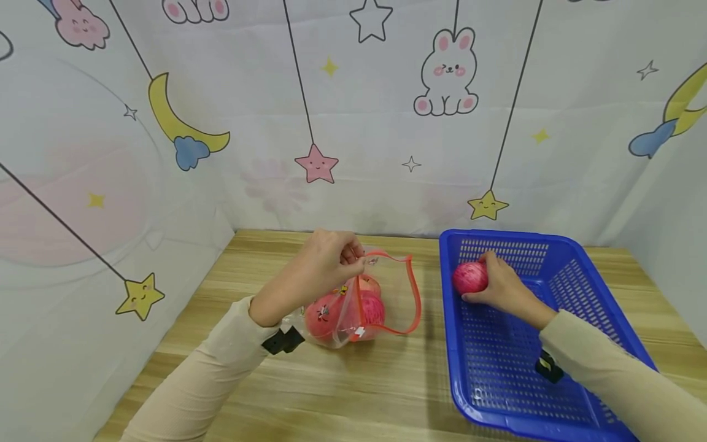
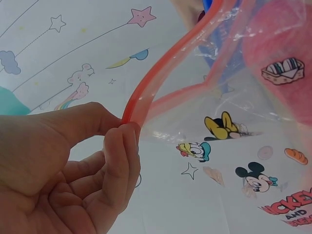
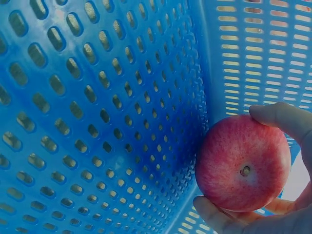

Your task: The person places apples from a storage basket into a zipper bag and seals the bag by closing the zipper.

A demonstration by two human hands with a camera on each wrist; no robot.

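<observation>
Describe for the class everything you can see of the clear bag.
The clear bag looks like thin plastic, its mouth edged by an orange-red strip with a white tab, its side printed with cartoon figures and red lettering. It rests on the wood-look table, left of the blue basket, mouth open, with round reddish fruit inside. The left hand pinches its rim.

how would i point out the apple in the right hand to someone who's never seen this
On the wooden table, find the big blue basket. Near its far left corner, the person's right hand grips a streaky red apple. Unlike the fruits in the clear bag, it is held inside the basket.
</observation>
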